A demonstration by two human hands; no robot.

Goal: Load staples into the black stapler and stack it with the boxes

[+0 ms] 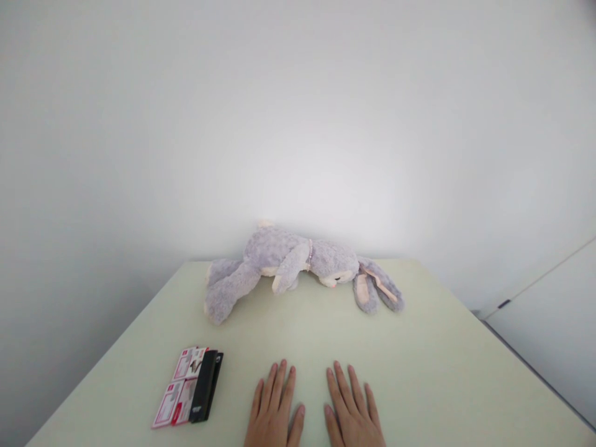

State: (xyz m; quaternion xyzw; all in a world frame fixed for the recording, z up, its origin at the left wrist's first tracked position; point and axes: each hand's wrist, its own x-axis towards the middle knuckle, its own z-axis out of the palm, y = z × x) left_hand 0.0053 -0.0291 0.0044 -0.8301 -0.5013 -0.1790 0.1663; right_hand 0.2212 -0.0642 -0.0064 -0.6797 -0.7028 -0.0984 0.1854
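Note:
Palm down on the pale table (442, 366), my left hand (274, 410) lies flat at the near edge with its fingers stretched out. My right hand (352, 413) rests the same way a short distance to its right. Neither hand holds anything. Left of my left hand, apart from it, is a long black object that looks like a stapler (205, 386). Several small red-and-white printed boxes (179, 386) lie against its left side. One box carries a small picture too fine to make out.
A lavender plush rabbit (274, 248) lies on its side along the table's far edge, ears to the right, with a beaded necklace at its neck. Behind it stands a plain white wall (298, 124). A white panel with a dark handle (504, 303) is off to the right.

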